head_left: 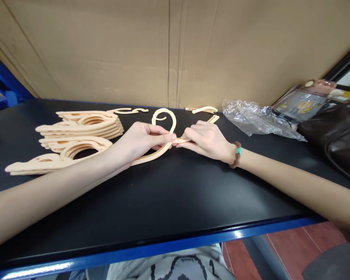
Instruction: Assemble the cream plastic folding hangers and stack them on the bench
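I'm viewing pale hanger (174, 121) at clock centre, over table (192, 202), hook pointing toward 12. Left hand (146, 138) pinching joint below hook; right hand (207, 139) gripping arm running toward 2. I'm guessing plastic: light, fairly stiff, smooth, thin ends snapping if forced; joint offering best hold. Stacked hangers (113, 127) sitting at 9, crinkled wrap (245, 116) at 2, dark bag (344, 136) crowding 3; nothing blocking hands.
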`<state>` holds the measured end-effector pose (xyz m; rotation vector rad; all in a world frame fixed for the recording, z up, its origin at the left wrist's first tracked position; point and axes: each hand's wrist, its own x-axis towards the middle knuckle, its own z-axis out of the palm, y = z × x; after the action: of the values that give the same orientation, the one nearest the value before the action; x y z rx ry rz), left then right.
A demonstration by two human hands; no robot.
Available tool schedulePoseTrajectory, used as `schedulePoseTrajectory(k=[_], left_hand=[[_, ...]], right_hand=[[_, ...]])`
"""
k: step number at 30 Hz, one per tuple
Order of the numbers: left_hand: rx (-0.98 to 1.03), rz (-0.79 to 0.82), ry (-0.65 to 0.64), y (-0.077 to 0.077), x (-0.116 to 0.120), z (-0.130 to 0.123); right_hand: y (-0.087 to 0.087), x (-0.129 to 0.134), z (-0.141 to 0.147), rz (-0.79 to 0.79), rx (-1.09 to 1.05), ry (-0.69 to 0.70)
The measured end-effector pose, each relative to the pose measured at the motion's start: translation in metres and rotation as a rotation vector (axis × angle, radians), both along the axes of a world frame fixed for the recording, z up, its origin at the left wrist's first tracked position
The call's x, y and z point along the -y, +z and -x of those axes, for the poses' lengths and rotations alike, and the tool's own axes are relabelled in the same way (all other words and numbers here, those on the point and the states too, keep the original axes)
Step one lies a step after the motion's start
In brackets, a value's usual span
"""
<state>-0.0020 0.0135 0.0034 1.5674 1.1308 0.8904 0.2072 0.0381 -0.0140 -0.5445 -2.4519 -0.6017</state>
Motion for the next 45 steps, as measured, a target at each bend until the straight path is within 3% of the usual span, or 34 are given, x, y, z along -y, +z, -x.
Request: schedulePoseTrajectory(k=[6, 14, 18, 24, 29, 35, 40, 45], left_hand=[[-0.059, -0.135, 0.035, 0.002, 0.004, -0.005], [-0.453, -0.509, -0.046, -0.002, 0.016, -0.011], [-0.723, -0.616, -0.065, -0.007, 0.019, -0.012], [-0.973, -0.769, -0.154, -0.009, 0.022, -0.012], [-0.956, -0.956, -0.28, -0.011, 0.024, -0.011], [-0.921, -1.095, -0.272, -0.01, 0.025, -0.01], [-0.899, -1.169, -0.318, -0.011, 0.023, -0.012], [-0.912, -1.262, -0.344, -0.013, 0.021, -0.014]], right_hand=[[-0.001, 0.003, 0.001, 0.113, -0.057, -0.091], [0.002, 0.006, 0.002, 0.176, -0.12, -0.299], [0.002, 0.002, 0.0, 0.103, -0.101, -0.366], [0.005, 0.003, 0.002, 0.002, 0.05, -0.176], [0.007, 0.007, 0.001, -0.116, 0.074, -0.067], [0.006, 0.005, -0.003, -0.198, -0.069, -0.057], [0.004, 0.006, -0.004, -0.092, -0.232, -0.051], [0.006, 0.004, -0.003, 0.179, -0.263, 0.1]])
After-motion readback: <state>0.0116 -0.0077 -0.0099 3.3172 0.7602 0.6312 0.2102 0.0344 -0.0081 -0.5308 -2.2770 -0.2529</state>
